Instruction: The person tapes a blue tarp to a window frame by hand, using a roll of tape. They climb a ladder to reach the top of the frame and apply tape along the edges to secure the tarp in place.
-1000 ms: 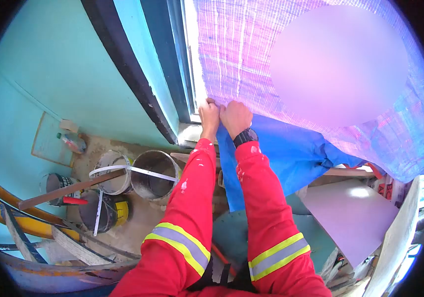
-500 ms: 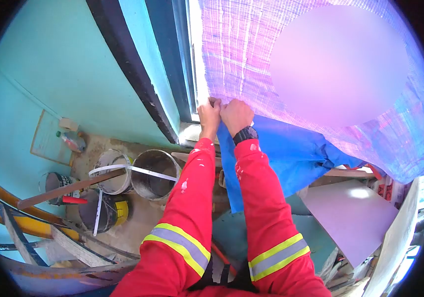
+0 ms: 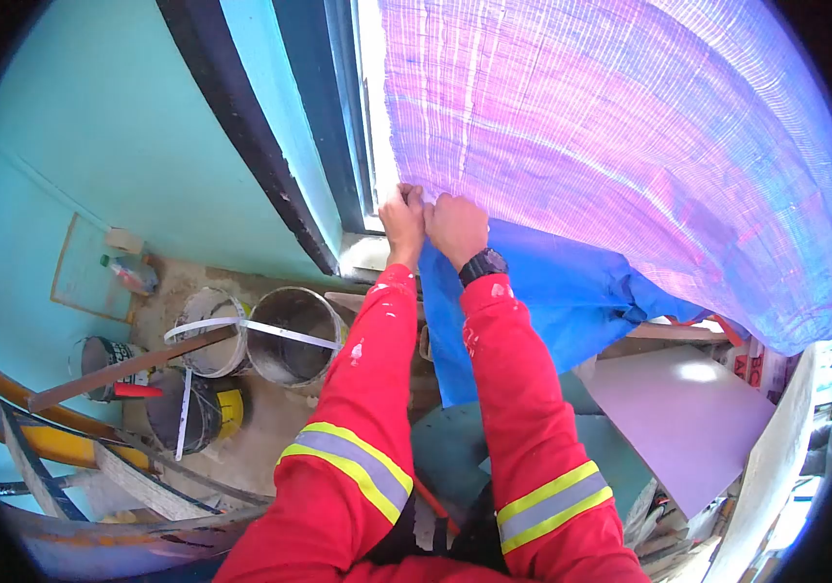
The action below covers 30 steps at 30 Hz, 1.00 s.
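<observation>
A translucent pink-purple woven sheet (image 3: 591, 117) hangs across the upper right, with a blue sheet (image 3: 542, 291) below it. Both of my hands are at the woven sheet's lower left edge, beside the dark door frame (image 3: 324, 107). My left hand (image 3: 403, 223) pinches the edge between thumb and fingers. Close beside it, almost touching, my right hand (image 3: 457, 228) is closed on the same edge, with a black watch on the wrist. The fingertips are partly hidden, and I cannot make out anything small between them.
Several dirty buckets (image 3: 292, 335) stand on the floor at the left, with a brown wooden strip (image 3: 129, 369) across them. A curved yellow-and-brown structure (image 3: 47, 442) lies at the lower left. A pale flat panel (image 3: 683, 418) rests among boards and debris at the lower right.
The view has shifted slightly, so the buckets and door frame appear a little further left. Both hands keep their hold at the sheet's edge.
</observation>
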Motion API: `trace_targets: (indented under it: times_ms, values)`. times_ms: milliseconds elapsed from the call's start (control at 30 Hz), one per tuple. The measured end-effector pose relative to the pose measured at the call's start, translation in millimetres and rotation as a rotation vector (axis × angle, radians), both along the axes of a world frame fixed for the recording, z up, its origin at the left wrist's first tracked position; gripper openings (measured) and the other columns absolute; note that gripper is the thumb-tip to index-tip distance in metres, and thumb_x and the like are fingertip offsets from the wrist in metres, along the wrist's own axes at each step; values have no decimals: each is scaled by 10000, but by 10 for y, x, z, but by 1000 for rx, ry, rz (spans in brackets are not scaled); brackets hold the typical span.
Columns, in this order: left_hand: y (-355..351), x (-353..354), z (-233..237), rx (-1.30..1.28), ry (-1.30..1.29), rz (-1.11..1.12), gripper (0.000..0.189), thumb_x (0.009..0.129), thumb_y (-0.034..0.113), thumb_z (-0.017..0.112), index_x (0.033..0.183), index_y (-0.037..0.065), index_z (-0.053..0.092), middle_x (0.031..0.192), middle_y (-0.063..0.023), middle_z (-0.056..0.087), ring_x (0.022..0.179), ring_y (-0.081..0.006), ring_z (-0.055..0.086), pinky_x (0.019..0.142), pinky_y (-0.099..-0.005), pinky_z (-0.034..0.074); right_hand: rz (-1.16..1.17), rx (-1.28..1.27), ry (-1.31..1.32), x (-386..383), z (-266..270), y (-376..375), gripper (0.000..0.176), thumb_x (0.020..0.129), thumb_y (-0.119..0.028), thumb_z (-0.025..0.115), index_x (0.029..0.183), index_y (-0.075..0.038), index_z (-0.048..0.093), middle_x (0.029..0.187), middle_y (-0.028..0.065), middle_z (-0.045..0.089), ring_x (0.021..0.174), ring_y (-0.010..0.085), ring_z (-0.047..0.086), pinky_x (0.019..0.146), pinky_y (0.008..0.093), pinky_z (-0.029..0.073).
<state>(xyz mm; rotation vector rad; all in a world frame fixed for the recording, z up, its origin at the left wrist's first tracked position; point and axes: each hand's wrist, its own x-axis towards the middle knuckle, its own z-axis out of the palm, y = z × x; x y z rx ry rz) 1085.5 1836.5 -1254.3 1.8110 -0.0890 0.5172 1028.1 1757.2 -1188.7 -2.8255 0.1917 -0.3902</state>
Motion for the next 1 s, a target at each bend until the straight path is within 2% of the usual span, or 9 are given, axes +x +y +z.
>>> trace_targets:
  times_ms: [133, 233, 333, 500, 600, 667, 767, 900, 1000]
  values:
    - [22, 20, 15, 27, 78, -10, 174, 868, 145, 658, 863, -29, 674, 810, -214, 695, 747, -373, 679, 687, -454, 504, 111, -93, -21, -11, 20, -58, 380, 889, -349, 543, 805, -5, 681, 742, 250, 667, 692, 409, 674, 640, 522, 535]
    - [39, 3, 63, 18, 87, -32, 184, 872, 157, 660, 868, -27, 673, 797, -205, 694, 740, -366, 679, 698, -452, 503, 124, -91, -23, -19, -6, -97, 310, 885, -286, 535, 800, -36, 697, 761, 183, 686, 732, 356, 688, 640, 487, 540]
    - [-9, 42, -80, 33, 31, 27, 187, 847, 157, 698, 860, -28, 677, 760, -180, 685, 705, -322, 661, 687, -425, 495, 335, -101, -12, -354, -37, -267, 309, 893, -322, 555, 861, -37, 670, 768, 191, 681, 724, 367, 676, 646, 497, 526]
    - [-42, -13, -86, -42, 10, 32, 189, 860, 168, 686, 891, -18, 680, 815, -175, 690, 789, -338, 665, 742, -423, 497, 218, 58, -16, -738, 192, -634, 347, 910, -378, 583, 946, -43, 665, 823, 208, 686, 797, 399, 660, 697, 513, 513]
    - [-146, -50, -100, -45, -30, 48, 157, 901, 110, 604, 927, -39, 647, 899, -232, 665, 860, -401, 636, 775, -456, 488, 174, 103, 28, -862, 190, -845, 382, 914, -417, 577, 985, -55, 678, 867, 211, 690, 856, 404, 655, 742, 514, 513]
    - [-197, 47, -218, 54, -37, 130, 187, 909, 108, 545, 958, -49, 634, 924, -244, 659, 924, -422, 624, 818, -481, 474, 114, 119, 84, -953, 125, -904, 412, 909, -447, 575, 1000, -63, 691, 901, 213, 692, 889, 405, 653, 769, 512, 512]
    - [-115, 124, -228, 374, 20, 52, 160, 772, 20, 479, 866, -70, 572, 888, -280, 635, 895, -461, 613, 769, -486, 473, 117, 177, 203, -999, 161, -905, 448, 904, -471, 533, 933, -62, 716, 878, 227, 689, 827, 420, 660, 756, 521, 522]
    - [-54, 347, -512, 541, -100, 25, 243, 892, 153, 516, 897, -62, 629, 828, -272, 654, 830, -440, 652, 738, -545, 488, 75, 164, 51, -1032, 176, -836, 411, 858, -454, 586, 869, -63, 711, 867, 225, 688, 832, 411, 666, 763, 515, 533]
    - [-140, 119, -445, 855, 234, -126, 512, 878, 372, 608, 1104, -87, 590, 1115, -328, 584, 986, -488, 609, 871, -535, 492, 65, 157, 42, -1029, 164, -876, 404, 836, -444, 601, 892, -62, 719, 903, 224, 693, 855, 406, 671, 777, 509, 537]
